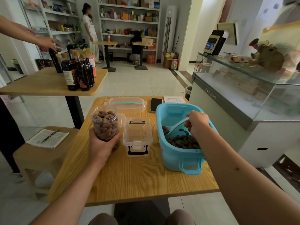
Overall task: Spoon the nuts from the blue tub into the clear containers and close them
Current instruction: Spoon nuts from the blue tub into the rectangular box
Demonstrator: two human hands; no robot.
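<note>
Your left hand (102, 146) wraps its grip around the base of the round jar (105, 125), nearly full of nuts, standing on the surface (129, 176). Your right hand (195, 123) reaches down into the blue tub (181, 157) — fingers curled around the spoon (174, 128), its bowl among the nuts (183, 142). A lidded clear box (137, 135) sits between jar and tub.

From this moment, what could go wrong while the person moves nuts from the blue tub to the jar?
1. The jar is already almost full, with no lid on; another scoop may overflow onto the table.
2. The spoon, held by the right hand, must pass over the closed clear box to reach the jar, so nuts could drop there.
3. The left hand holds only the jar's base, so it might tip.
</note>
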